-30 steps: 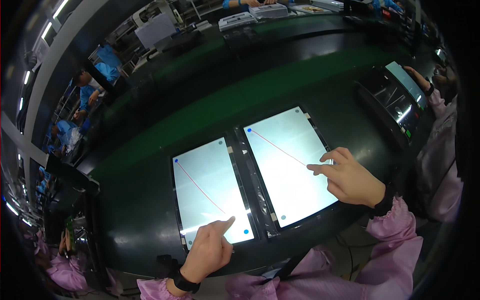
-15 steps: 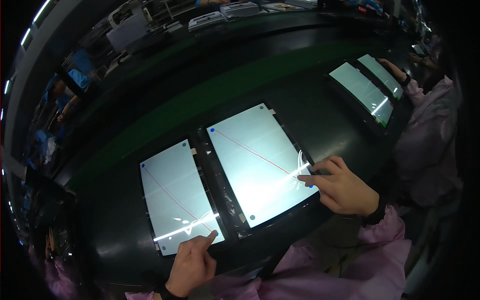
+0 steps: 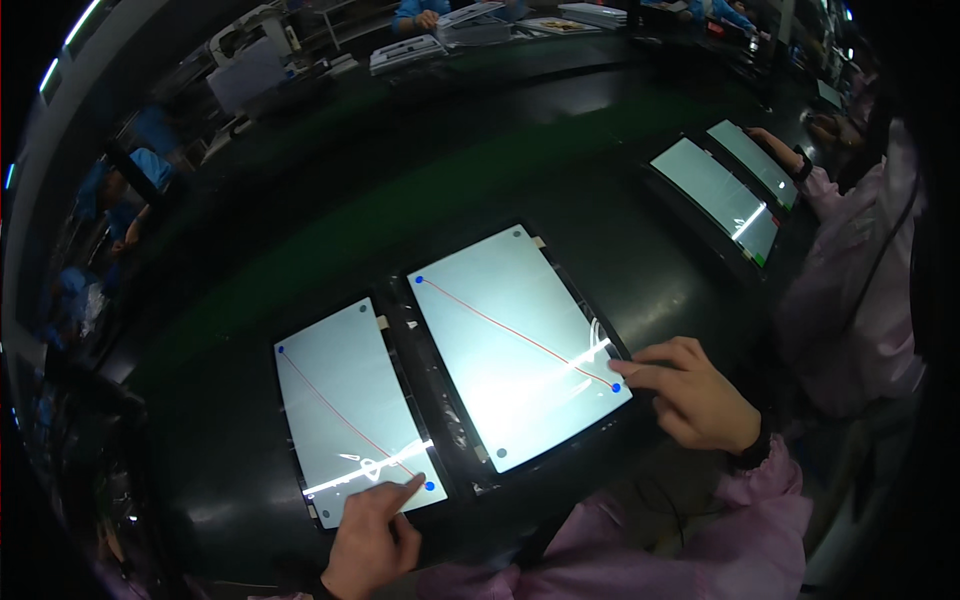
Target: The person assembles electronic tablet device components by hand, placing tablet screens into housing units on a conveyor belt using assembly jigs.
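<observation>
Two lit, white touch screens lie flat side by side on the dark table. On the left screen [image 3: 345,390], a thin red line runs from a blue dot at the upper left to one at the lower right. My left hand [image 3: 372,540] points its index finger at that lower dot, the other fingers curled and holding nothing. The right screen [image 3: 500,385] carries a similar red line between two blue dots. Beside its lower right corner is my right hand [image 3: 705,400], empty, with its index finger stretched over the screen edge near the lower dot.
At the far right, a co-worker's hand [image 3: 775,148] touches one of two more lit screens [image 3: 715,195]. Across the dark table [image 3: 230,440], a person in blue handles a stack of white panels [image 3: 475,25]. A green strip [image 3: 400,195] crosses the tabletop.
The red line on the right screen now reaches its lower blue dot. My left fingertip has shifted slightly off the left screen's lower dot. The whole view has tilted a little.
</observation>
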A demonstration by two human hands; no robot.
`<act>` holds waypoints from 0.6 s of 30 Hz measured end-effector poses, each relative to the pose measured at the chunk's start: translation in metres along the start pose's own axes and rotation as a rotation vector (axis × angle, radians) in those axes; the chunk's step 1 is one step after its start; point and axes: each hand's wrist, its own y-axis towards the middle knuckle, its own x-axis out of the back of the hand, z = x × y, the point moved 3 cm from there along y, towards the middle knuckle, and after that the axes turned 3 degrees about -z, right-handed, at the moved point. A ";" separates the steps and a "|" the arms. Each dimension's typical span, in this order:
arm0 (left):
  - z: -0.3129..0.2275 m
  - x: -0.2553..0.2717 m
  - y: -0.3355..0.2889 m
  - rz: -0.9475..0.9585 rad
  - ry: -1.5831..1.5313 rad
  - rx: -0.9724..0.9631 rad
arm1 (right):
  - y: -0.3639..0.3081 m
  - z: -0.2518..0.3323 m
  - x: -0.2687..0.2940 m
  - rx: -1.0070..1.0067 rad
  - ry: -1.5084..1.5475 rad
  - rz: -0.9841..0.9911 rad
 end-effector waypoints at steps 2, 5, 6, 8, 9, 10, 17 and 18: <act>0.014 0.017 0.022 -0.150 0.052 -0.033 | 0.008 -0.005 0.005 0.054 0.018 -0.096; 0.044 0.042 0.052 -0.228 0.062 0.012 | 0.032 -0.015 0.010 0.043 -0.001 -0.267; 0.056 0.045 0.068 -0.234 0.031 0.007 | 0.047 -0.022 0.007 0.051 -0.003 -0.275; 0.079 0.045 0.096 -0.203 0.070 -0.015 | 0.080 -0.032 -0.002 0.064 0.031 -0.292; 0.090 0.040 0.107 -0.159 0.098 -0.026 | 0.096 -0.041 -0.009 0.068 0.024 -0.304; 0.097 0.035 0.116 -0.166 0.099 -0.041 | 0.112 -0.051 -0.016 0.061 0.006 -0.296; 0.116 0.017 0.144 -0.096 0.114 -0.034 | 0.152 -0.065 -0.028 0.000 -0.019 -0.235; 0.117 0.016 0.146 -0.094 0.115 -0.023 | 0.153 -0.065 -0.029 0.003 -0.014 -0.226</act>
